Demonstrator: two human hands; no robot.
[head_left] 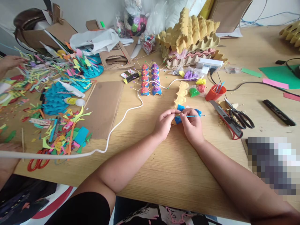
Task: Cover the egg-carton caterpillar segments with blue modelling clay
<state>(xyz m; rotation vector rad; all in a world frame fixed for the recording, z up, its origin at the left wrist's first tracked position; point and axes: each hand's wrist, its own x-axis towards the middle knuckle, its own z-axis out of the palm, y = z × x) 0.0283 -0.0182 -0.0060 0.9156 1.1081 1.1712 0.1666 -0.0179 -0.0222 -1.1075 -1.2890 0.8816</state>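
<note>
My left hand (166, 122) and my right hand (192, 125) meet over the table, with fingers pinched together. From the right fingertips a thin blue stick (195, 116) points to the right, and my right hand is closed on it. What my left fingers pinch is too small to make out. Beneath and beside both hands lies a blue-painted piece (180, 108), partly hidden by them. A yellow egg-carton strip (181, 93) extends behind it. Farther back stand a red painted carton row (145, 80) and a purple one (155, 78), with thin sticks poking out.
A white cable (125, 116) crosses the table. To the right are an orange cup (215, 92), a cutter (226, 120), black scissors (239, 116) and a black marker (278, 112). Paper scraps (63, 137), cardboard (104, 107) and another person's hands (9, 64) are at left.
</note>
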